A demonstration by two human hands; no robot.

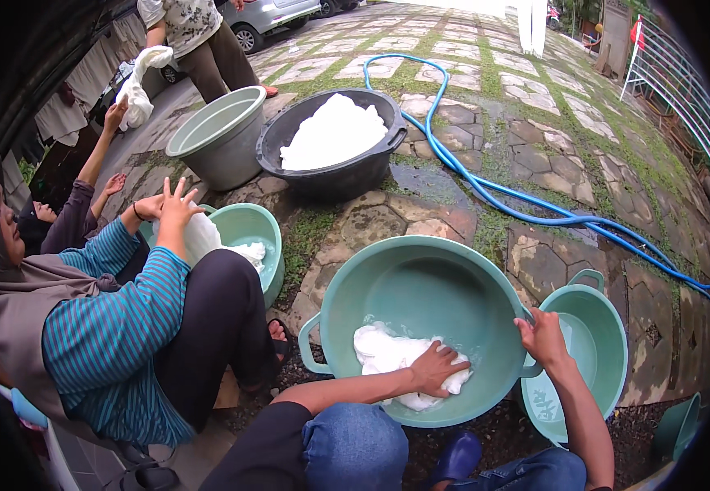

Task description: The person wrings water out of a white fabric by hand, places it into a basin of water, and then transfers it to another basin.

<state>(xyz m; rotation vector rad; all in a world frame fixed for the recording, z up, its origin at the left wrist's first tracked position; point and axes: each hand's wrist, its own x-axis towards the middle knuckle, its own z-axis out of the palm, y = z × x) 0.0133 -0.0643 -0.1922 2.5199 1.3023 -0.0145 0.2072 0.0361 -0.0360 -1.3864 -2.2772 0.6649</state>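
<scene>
In front of me a large green plastic basin (pixel 420 278) is tilted, with a wet, bunched white cloth (pixel 383 350) lying in its lower part. My left hand (pixel 441 370) lies on the right end of this cloth, palm down and fingers apart. With my right hand (pixel 545 337) I grip the handle on the basin's right side, thumb near the rim. The opposite handle (pixel 312 344) sticks out at the left, untouched. Just right of the basin, beneath my right forearm, stands a smaller green tub (pixel 592 352) with a little water in it.
Left of me a seated person (pixel 117 327) handles white cloth over another green tub (pixel 256 225). Beyond are a black tub (pixel 330 176) piled with white cloth and a grey tub (pixel 220 147). A blue hose (pixel 494 196) crosses the paving. Other people are at the upper left.
</scene>
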